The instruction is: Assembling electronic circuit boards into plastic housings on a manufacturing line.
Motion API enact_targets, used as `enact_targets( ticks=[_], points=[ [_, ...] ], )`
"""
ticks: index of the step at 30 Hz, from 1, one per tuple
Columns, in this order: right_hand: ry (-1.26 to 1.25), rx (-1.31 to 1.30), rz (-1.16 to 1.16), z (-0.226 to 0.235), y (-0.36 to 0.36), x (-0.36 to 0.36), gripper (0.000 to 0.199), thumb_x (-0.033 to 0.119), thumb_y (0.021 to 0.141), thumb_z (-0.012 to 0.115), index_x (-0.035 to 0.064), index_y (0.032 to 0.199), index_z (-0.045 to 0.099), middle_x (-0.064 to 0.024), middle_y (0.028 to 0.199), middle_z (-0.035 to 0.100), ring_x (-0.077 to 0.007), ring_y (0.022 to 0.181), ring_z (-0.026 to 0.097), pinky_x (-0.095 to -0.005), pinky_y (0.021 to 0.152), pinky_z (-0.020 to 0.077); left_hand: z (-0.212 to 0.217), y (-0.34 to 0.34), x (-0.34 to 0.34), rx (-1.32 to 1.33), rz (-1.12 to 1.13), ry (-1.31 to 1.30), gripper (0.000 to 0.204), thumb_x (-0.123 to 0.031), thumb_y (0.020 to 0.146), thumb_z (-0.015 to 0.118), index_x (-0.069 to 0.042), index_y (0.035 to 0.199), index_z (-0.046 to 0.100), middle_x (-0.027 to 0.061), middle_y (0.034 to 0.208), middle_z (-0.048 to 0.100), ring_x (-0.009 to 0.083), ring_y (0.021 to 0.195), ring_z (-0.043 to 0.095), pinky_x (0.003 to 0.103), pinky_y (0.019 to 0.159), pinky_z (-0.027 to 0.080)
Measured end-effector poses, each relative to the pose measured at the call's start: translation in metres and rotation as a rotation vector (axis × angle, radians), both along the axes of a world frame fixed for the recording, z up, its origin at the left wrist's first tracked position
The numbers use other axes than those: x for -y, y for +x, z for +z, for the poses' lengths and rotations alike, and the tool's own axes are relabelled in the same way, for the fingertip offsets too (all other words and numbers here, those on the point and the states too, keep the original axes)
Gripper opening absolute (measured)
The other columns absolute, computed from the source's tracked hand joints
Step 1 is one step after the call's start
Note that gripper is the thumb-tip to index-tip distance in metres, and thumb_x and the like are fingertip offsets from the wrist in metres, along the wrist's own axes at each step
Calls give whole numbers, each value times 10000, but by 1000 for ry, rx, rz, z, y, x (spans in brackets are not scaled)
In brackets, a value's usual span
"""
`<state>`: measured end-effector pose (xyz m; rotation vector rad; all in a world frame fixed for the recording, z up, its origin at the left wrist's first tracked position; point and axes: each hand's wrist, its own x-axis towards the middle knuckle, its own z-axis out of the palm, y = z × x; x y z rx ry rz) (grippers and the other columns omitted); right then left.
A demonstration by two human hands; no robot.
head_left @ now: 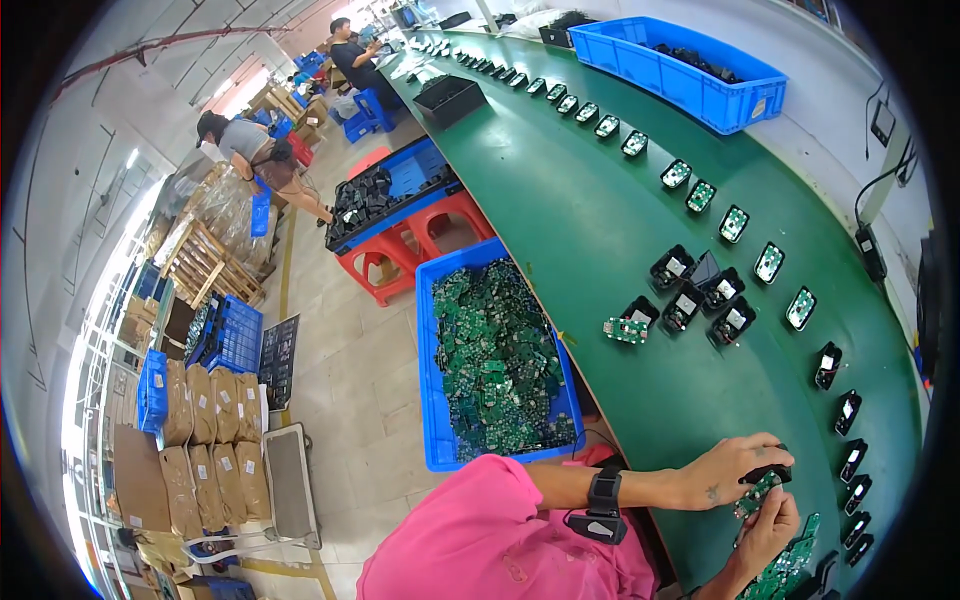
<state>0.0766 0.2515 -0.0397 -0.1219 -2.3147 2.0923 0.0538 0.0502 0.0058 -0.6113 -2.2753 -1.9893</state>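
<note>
Over the green workbench (560, 230), my left hand (722, 472) is closed around a small black plastic housing (771, 473). Just below it, my right hand (768, 527) pinches a green circuit board (756, 497) against or right beside the housing; whether the board sits inside cannot be made out. A pile of green circuit boards (785, 565) lies by my right wrist. Farther off, several black housings (684, 306) stand in a cluster, and a loose board (627, 330) leans at its left side.
A curved row of black housings, many with boards (735, 224), lines the bench's far side. A blue bin (650, 85) and black box (450, 100) stand on the bench. Beside it are a blue crate of boards (432, 400) and red stools (375, 275). Two people are farther away.
</note>
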Motion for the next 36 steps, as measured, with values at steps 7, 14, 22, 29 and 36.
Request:
enact_targets(
  ticks=[7,14,22,29,36],
  points=[
    [260,16,0,66,15,53,307,152,972,562,38,699,481,20,595,453,-69,547,407,-268,472,314,-3,-2,5,-150,86,-136,551,72,782,565,-83,1311,576,189,1266,601,396,1132,607,410,924,537],
    [373,-172,-116,70,7,65,269,120,936,634,-20,717,563,-95,560,485,-175,479,457,-335,481,353,5,0,10,142,18,32,559,160,836,469,-23,1358,549,144,1285,635,155,1066,643,278,855,541],
    [485,-237,-150,68,7,64,303,144,940,653,-10,695,563,-83,535,483,-157,457,447,-336,456,329,6,-3,9,346,-154,325,439,18,937,514,-30,1373,515,113,1167,645,96,687,647,233,608,553],
    [655,-157,-194,60,5,65,155,158,958,633,10,911,637,-89,603,551,-169,503,513,-323,492,398,5,-3,5,513,-46,291,325,-138,1028,500,-2,1324,496,156,1157,642,164,670,693,239,506,565],
    [359,-158,-38,59,-5,69,373,113,987,529,37,1351,510,-122,794,640,-192,657,609,-327,637,497,3,-6,4,564,-50,321,293,-99,1032,461,6,1306,479,162,1067,652,172,610,682,242,463,549]
  ],
)
